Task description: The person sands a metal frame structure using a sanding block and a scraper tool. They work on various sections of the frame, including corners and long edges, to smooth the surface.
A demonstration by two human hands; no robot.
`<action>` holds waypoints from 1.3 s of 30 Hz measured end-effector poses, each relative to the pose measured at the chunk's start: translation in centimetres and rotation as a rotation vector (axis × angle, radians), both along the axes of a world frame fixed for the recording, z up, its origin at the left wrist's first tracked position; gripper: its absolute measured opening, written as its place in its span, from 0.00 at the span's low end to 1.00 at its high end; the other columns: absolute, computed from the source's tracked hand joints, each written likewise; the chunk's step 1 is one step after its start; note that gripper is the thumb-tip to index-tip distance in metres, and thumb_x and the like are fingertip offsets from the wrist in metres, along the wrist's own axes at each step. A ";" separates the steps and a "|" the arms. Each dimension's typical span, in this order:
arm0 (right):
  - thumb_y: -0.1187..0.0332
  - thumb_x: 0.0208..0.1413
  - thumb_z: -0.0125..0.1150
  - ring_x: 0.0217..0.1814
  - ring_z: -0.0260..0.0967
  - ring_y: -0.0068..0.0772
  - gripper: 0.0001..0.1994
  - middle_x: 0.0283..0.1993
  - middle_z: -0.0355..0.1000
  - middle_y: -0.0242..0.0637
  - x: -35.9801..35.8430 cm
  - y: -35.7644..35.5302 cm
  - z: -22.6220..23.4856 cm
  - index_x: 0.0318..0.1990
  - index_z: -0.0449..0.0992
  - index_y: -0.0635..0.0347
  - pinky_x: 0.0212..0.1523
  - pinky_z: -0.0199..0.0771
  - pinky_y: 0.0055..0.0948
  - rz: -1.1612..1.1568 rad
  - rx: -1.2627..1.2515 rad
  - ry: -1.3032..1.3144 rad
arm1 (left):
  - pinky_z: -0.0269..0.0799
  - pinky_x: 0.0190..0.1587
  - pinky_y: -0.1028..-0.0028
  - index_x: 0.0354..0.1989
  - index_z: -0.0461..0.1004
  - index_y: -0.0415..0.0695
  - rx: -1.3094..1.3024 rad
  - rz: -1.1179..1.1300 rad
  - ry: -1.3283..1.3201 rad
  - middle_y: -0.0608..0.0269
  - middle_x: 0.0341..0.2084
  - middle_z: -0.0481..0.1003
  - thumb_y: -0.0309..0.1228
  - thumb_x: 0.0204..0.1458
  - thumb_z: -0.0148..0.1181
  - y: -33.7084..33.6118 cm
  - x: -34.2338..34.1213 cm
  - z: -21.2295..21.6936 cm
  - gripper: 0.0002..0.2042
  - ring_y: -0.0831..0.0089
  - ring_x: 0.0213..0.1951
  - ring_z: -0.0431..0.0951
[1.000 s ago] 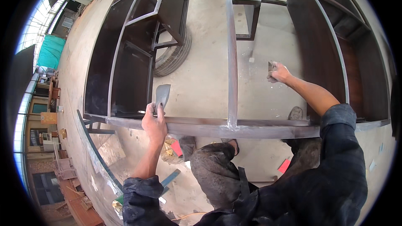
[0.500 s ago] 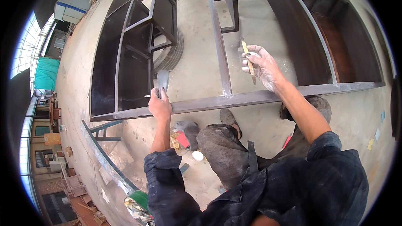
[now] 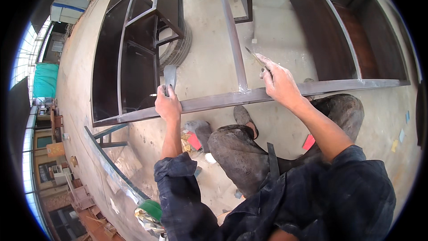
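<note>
You had two hands on the job: your left hand (image 3: 168, 105) gripped one wide scraper (image 3: 170, 76), your right hand (image 3: 278, 82) one thin blade (image 3: 255, 57). One metal frame (image 3: 249, 96) lay ahead, one tyre (image 3: 178, 49) at eleven o'clock, and two red scraps (image 3: 308, 142) near your knees.

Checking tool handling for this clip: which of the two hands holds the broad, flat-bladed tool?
The left hand, gripping the broad grey flat-bladed tool at the metal frame. The right hand holds only a thin, narrow blade.
</note>
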State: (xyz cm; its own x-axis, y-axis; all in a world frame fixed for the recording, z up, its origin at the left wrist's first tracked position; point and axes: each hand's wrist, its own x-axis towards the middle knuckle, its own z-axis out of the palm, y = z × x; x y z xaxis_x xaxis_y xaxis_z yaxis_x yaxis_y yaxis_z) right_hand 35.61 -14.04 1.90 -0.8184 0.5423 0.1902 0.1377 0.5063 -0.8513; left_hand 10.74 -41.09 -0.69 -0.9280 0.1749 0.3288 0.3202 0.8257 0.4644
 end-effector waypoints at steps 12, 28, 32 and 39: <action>0.60 0.60 0.62 0.37 0.73 0.40 0.29 0.46 0.67 0.42 -3.7 4.9 -2.2 0.69 0.66 0.46 0.33 0.77 0.41 0.252 0.619 0.119 | 0.76 0.36 0.64 0.43 0.78 0.42 -0.075 -0.022 0.054 0.56 0.30 0.83 0.36 0.62 0.58 0.2 0.1 0.0 0.11 0.65 0.28 0.85; 0.59 0.55 0.66 0.41 0.73 0.42 0.24 0.46 0.70 0.42 -13.7 2.2 -2.5 0.60 0.76 0.49 0.39 0.78 0.37 0.501 0.656 0.566 | 0.75 0.35 0.64 0.43 0.78 0.43 0.021 -0.026 -0.035 0.59 0.25 0.82 0.35 0.62 0.59 0.3 0.7 0.6 0.09 0.65 0.27 0.84; 0.77 0.54 0.59 0.42 0.74 0.45 0.29 0.49 0.70 0.41 -19.0 8.8 -2.3 0.67 0.68 0.51 0.41 0.80 0.38 0.122 0.686 0.429 | 0.75 0.35 0.66 0.42 0.77 0.40 0.040 -0.056 -0.011 0.58 0.25 0.81 0.33 0.62 0.59 0.8 0.5 0.7 0.09 0.67 0.26 0.83; 0.70 0.60 0.48 0.61 0.69 0.31 0.30 0.61 0.70 0.42 -11.0 14.9 0.7 0.70 0.57 0.72 0.59 0.69 0.31 0.303 -0.736 0.152 | 0.75 0.33 0.70 0.41 0.77 0.37 0.060 -0.037 -0.026 0.59 0.25 0.80 0.31 0.62 0.58 0.2 0.7 1.0 0.09 0.72 0.25 0.83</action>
